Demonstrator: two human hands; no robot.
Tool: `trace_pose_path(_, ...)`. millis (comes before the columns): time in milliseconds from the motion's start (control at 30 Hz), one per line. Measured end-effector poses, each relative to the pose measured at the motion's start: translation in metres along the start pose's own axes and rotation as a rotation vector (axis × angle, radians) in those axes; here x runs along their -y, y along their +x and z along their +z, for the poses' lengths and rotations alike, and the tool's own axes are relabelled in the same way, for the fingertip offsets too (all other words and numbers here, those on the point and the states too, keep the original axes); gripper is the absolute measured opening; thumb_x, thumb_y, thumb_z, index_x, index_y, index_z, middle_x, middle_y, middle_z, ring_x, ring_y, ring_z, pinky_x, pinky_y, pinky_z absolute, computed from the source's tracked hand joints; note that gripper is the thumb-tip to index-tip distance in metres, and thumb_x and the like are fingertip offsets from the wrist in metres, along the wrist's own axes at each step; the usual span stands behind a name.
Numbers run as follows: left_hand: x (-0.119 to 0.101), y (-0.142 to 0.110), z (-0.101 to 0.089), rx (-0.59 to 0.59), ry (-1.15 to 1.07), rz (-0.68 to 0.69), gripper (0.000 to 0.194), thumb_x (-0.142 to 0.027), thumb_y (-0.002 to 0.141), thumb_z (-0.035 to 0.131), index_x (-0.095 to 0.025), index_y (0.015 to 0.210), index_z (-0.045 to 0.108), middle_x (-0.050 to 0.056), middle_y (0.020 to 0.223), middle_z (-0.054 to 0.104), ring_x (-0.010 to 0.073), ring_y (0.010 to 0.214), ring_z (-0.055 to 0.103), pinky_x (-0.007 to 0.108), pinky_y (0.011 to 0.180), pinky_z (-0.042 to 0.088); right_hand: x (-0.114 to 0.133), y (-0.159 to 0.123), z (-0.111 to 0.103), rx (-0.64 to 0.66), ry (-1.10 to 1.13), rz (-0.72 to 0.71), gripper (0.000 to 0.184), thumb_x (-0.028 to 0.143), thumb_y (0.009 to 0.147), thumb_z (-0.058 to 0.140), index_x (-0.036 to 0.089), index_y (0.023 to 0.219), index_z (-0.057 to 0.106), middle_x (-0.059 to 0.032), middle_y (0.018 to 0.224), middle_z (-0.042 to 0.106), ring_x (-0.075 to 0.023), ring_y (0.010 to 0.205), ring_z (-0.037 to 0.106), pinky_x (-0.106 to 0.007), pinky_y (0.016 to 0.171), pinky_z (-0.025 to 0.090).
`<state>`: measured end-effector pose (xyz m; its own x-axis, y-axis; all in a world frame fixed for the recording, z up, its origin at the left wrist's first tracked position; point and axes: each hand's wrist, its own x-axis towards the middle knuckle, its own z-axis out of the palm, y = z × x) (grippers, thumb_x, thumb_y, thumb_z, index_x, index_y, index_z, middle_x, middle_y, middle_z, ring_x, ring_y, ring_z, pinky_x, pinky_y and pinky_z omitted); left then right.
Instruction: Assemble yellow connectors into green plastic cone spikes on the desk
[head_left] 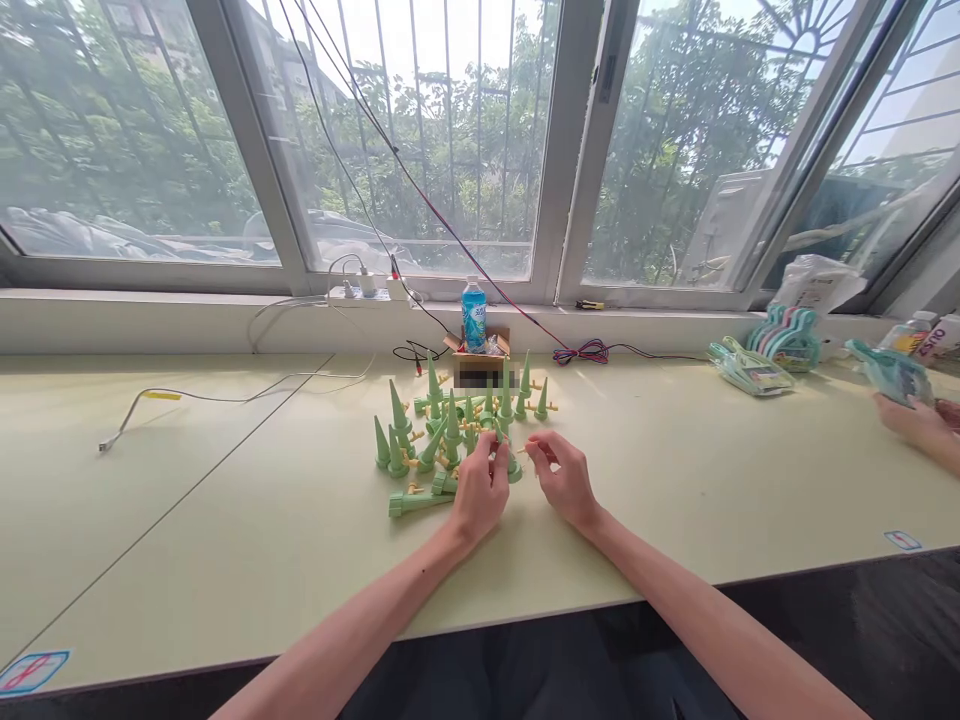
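Observation:
Green cone-shaped plant watering spikes [397, 408], many with small yellow valves, stand in a cluster at the middle of the table. Others lie on their sides, such as the green spike [416, 504] close to my left wrist. My left hand [480, 488] is closed at the cluster's right edge, its fingertips pinching a green spike [500, 430] that they partly cover. Just to the right, my right hand [566, 485] pinches a small yellow valve [523, 450], most of it hidden by the fingers. The two hands are a short gap apart.
Behind the spikes is a cardboard box [469, 370] with a blue bottle [474, 318]. Cables [581, 352] trail across the table. At right are bagged goods [750, 368], hangers [787, 340] and another person's hand [907, 420] holding a blue-green package [892, 372].

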<state>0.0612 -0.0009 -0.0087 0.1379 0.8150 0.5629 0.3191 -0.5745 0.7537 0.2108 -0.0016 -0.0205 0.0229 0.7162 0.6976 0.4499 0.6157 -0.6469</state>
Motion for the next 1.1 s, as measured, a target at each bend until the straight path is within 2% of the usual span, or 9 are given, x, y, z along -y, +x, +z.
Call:
trace_pose_path(167,-0.0035,0.0006,-0.0011,-0.026,0.032,-0.021,0.016,-0.032,0.1,0.037,-0.02,0.093,0.045,-0.004,0.072,0.055,0.0057,0.039,0.034,0.021,0.044,0.028,0.0039,-0.001,-0.0018,0.03,-0.015,-0.049,0.025,0.029,0.1,0.046,0.019,0.089,0.065,-0.0033,0.079,0.06,-0.0119,0.059,0.052,-0.025,0.058,0.049)
trace_pose_path(467,-0.0029,0.0013,-0.003,-0.042,0.051,-0.021,0.017,-0.032,0.1,0.036,-0.02,0.096,0.047,-0.001,0.076,0.061,0.0064,0.039,0.034,0.022,0.044,0.031,0.0092,-0.0024,-0.0022,0.052,-0.005,-0.09,0.017,0.025,0.097,0.05,0.021,0.101,0.066,-0.0058,0.09,0.066,-0.0145,0.071,0.061,-0.026,0.06,0.055)
trace_pose_path(667,-0.0027,0.0041,-0.005,-0.07,0.044,-0.012,0.016,-0.032,0.1,0.037,-0.02,0.097,0.048,-0.002,0.073,0.059,0.0064,0.04,0.03,0.021,0.043,0.029,0.0084,-0.004,-0.0015,0.037,-0.022,-0.102,0.015,0.024,0.097,0.05,0.021,0.098,0.064,-0.0048,0.088,0.065,-0.014,0.07,0.06,-0.026,0.06,0.054)
trace_pose_path(1100,-0.0071,0.0051,-0.0061,-0.045,0.02,-0.032,0.017,-0.035,0.099,0.04,-0.02,0.093,0.046,-0.001,0.075,0.058,0.0045,0.038,0.033,0.02,0.04,0.027,0.0071,-0.0053,-0.0019,0.089,-0.052,-0.15,0.015,0.023,0.098,0.048,0.021,0.097,0.063,-0.0052,0.086,0.065,-0.0145,0.068,0.059,-0.027,0.061,0.052)
